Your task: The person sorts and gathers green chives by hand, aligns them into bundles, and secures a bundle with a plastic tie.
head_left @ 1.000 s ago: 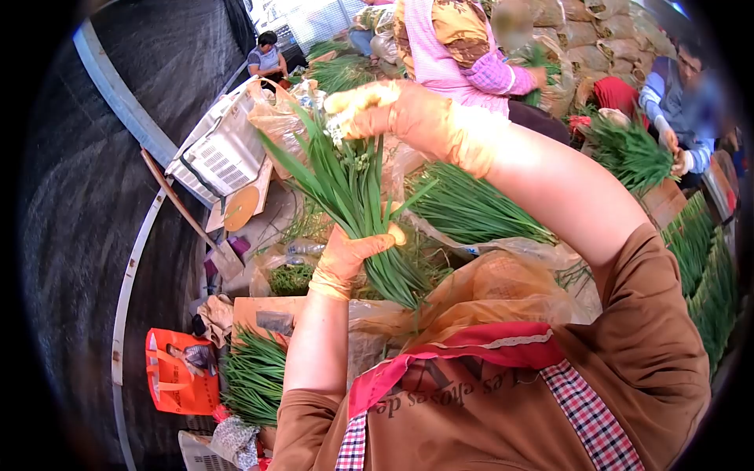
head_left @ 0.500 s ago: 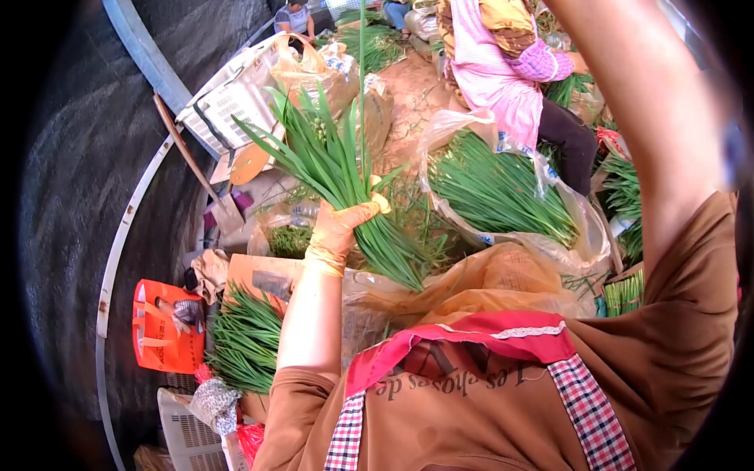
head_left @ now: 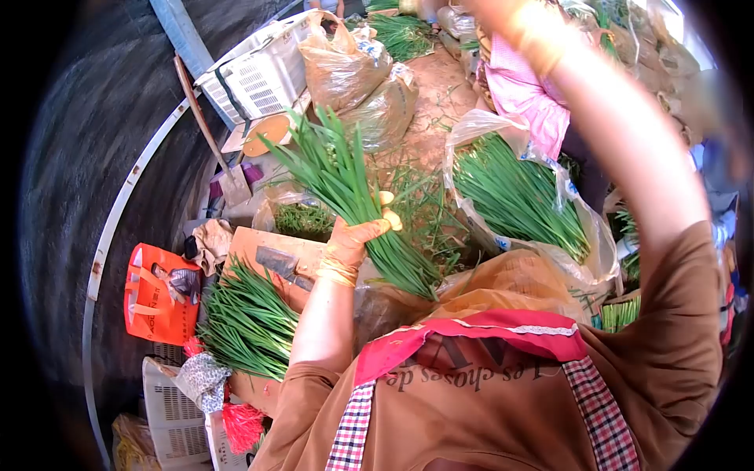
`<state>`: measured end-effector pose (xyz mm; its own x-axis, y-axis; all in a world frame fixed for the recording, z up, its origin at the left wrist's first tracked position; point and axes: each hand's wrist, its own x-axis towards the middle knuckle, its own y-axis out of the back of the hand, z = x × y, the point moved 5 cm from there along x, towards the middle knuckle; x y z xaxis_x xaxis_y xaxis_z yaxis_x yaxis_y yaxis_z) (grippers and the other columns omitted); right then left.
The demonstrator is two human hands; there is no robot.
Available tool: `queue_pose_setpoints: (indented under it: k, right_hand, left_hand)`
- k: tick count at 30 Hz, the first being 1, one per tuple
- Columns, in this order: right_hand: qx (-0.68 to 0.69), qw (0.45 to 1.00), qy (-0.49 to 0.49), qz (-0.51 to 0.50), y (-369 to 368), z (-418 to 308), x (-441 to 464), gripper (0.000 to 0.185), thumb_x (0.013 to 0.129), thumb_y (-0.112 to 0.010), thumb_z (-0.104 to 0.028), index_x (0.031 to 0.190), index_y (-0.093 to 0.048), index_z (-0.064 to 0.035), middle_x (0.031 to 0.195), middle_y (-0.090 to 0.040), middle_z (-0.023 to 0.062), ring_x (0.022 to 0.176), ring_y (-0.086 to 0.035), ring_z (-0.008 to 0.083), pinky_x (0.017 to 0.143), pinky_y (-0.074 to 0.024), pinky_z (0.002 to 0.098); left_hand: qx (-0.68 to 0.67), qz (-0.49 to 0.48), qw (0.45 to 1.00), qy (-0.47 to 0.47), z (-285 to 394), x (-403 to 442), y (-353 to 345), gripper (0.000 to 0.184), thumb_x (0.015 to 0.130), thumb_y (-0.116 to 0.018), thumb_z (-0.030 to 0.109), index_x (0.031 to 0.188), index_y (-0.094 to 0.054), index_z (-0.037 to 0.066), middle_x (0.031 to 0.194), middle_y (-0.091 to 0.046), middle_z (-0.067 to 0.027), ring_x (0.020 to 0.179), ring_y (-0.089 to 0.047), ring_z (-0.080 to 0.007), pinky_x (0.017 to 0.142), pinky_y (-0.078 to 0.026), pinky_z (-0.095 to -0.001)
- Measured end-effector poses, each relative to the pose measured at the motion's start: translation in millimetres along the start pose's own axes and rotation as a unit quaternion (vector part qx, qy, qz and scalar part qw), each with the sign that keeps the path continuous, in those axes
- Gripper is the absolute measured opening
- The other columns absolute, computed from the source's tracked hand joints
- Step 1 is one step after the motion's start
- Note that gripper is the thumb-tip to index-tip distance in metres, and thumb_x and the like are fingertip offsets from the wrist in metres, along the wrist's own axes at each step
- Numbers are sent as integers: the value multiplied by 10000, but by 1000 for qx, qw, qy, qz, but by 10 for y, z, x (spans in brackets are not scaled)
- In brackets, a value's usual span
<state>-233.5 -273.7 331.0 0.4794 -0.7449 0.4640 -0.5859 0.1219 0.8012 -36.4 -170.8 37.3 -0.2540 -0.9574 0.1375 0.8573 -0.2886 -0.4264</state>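
My left hand (head_left: 357, 239), in a thin orange glove, is closed around a bunch of garlic chives (head_left: 334, 173). The long flat leaves fan out up and to the left, and the other ends stick out below the fist toward the lower right. At the top edge, my right hand (head_left: 503, 14) is raised, blurred and partly cut off, so its fingers cannot be made out. A glove cuff shows at that wrist. Below and right of the held bunch, more chives (head_left: 522, 192) lie in an open clear plastic bag (head_left: 601, 243).
Another pile of chives (head_left: 247, 318) lies on a board (head_left: 298, 259) at my left. Around it are an orange bag (head_left: 161, 294), a shovel (head_left: 233, 184), a white crate (head_left: 263, 78) and filled plastic bags (head_left: 342, 67). A person in a pink apron (head_left: 522, 94) is beyond.
My right arm has swung inward and left, bringing the gloved wrist into view at the top. The left hand keeps its hold on the chives. The view has shifted somewhat.
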Motion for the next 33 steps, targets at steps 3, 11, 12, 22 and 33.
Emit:
queue_pose_setpoints:
  k: [3,11,12,22,33]
  right_hand:
    - [-20,995,99,14,-913,-32,-568,731,700,-715,-202,1355,-408,-98,1421,-340,216,1312,-354,305,1082,-300,367]
    - [-163,964,-1,-212,-1112,-685,-588,621,672,-694,-284,1219,-554,-27,1414,-369,159,1279,-385,316,1041,-358,363]
    - [-119,968,32,-221,-1108,-656,-607,613,670,-693,-246,1222,-549,-21,1411,-364,171,1273,-383,330,1042,-357,361]
    - [102,924,70,-362,-1111,-305,-664,434,690,-686,-144,1096,-597,-18,1118,-616,111,991,-581,205,844,-455,325]
    - [177,943,-38,-280,-1056,-366,-766,247,758,-675,-240,875,-662,-23,1073,-643,94,951,-590,176,840,-448,316]
  left_hand:
    - [16,-28,999,-8,4,27,-45,503,683,-721,3,1152,-544,-37,860,-659,-125,775,-649,-235,764,-520,-347]
    - [41,-55,998,7,33,66,-297,542,676,-726,49,1171,-524,-39,852,-655,-118,761,-641,-242,742,-524,-357]
    - [43,-42,998,4,23,55,-316,539,684,-717,49,1175,-518,-49,850,-657,-120,763,-643,-239,747,-523,-347]
    - [17,-97,994,41,8,2,-431,588,650,-747,43,1185,-527,-60,935,-650,-126,781,-638,-219,757,-504,-335]
    - [42,-93,993,55,-16,-14,-476,553,664,-731,48,1175,-546,-56,876,-660,-118,790,-632,-210,769,-496,-325]
